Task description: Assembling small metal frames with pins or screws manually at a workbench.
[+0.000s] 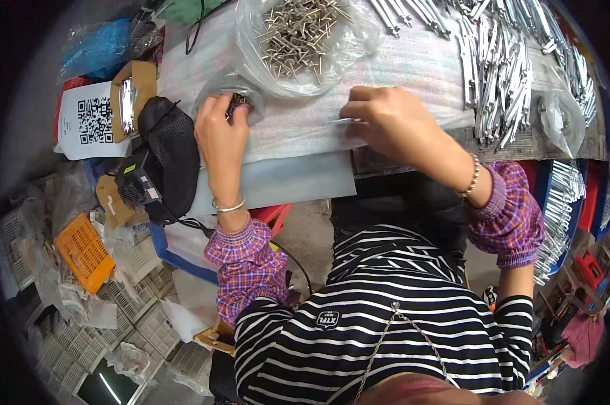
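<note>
Pinkish-white foam sheeting (305, 128) covers the dark tabletop (372, 162); the left hand (221, 131) grasps small dark metal pieces (236, 104) near a large clear plastic bag (251, 42) of silvery metal pins (298, 34), which a nudge could spill; whether the curled right hand (389, 115) pinches anything, I cannot tell; leftward sits an orange plastic crate (83, 253)

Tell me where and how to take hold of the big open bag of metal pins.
Probably best to pinch the clear plastic bag by the loose folds at its right rim, coming from the right: slack film spreads there beyond the metal pins, which lie heaped in all directions in the middle.
</note>
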A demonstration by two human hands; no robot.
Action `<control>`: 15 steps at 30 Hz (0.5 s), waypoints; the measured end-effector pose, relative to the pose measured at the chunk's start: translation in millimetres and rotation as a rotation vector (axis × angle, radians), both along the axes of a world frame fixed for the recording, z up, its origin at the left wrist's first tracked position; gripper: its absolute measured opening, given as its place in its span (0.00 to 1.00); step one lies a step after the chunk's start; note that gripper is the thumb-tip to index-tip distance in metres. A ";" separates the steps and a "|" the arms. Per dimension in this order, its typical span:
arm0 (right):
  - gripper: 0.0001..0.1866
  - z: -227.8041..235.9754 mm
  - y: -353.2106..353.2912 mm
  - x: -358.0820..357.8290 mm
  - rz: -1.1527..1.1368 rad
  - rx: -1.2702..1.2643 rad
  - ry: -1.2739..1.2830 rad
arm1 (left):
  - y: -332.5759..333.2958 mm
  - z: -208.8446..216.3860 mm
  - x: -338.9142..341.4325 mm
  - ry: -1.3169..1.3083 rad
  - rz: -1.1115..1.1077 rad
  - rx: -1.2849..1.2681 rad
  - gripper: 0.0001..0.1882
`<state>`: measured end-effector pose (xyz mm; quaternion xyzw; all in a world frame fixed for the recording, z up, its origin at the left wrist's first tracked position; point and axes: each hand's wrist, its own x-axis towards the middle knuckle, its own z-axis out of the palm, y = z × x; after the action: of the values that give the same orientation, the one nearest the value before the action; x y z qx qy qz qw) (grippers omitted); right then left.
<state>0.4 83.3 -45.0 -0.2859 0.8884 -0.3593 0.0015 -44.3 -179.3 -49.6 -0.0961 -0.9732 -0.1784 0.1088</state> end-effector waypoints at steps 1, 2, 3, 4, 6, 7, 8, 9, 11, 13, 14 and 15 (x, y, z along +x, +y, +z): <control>0.03 -3.9 -5.6 0.1 0.008 0.031 0.025 | 2.0 1.7 2.6 0.020 -0.050 -0.006 0.11; 0.03 -7.1 -9.4 0.6 0.003 0.031 0.028 | 4.3 2.9 4.1 0.040 -0.101 -0.013 0.12; 0.03 -9.7 -12.2 1.0 -0.004 0.039 0.063 | 6.3 2.3 4.3 0.043 -0.107 -0.012 0.12; 0.04 -11.5 -14.3 1.8 -0.009 0.045 0.096 | 7.2 0.0 6.0 0.074 -0.117 -0.020 0.12; 0.03 -10.6 -15.4 4.8 -0.004 0.061 0.096 | 10.4 -0.8 7.5 0.098 -0.121 -0.022 0.10; 0.03 -9.7 -15.3 5.8 0.005 0.077 0.095 | 10.3 -0.8 7.0 0.101 -0.128 -0.021 0.10; 0.03 -9.2 -15.0 6.4 -0.003 0.079 0.098 | 9.7 -2.2 6.5 0.103 -0.122 -0.005 0.09; 0.02 -8.9 -14.5 6.8 0.004 0.068 0.086 | 9.1 -4.0 5.8 0.104 -0.116 0.010 0.09; 0.02 -8.3 -13.1 6.7 0.003 0.060 0.076 | 4.5 -9.0 3.9 0.129 -0.124 0.022 0.08; 0.02 -7.7 -11.0 5.4 0.044 0.049 0.084 | 1.6 -9.6 1.6 0.149 -0.123 0.030 0.08; 0.02 -7.0 -10.6 5.7 0.044 0.048 0.082 | 0.8 -8.8 0.7 0.162 -0.128 0.029 0.07; 0.02 -6.5 -10.7 5.9 0.033 0.071 0.097 | -0.2 -7.9 0.9 0.173 -0.131 0.027 0.07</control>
<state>6.4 72.6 -51.5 -0.3175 0.8947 -0.3130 -0.0254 -43.4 -179.5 -57.5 -0.1730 -0.9493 -0.1893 0.1821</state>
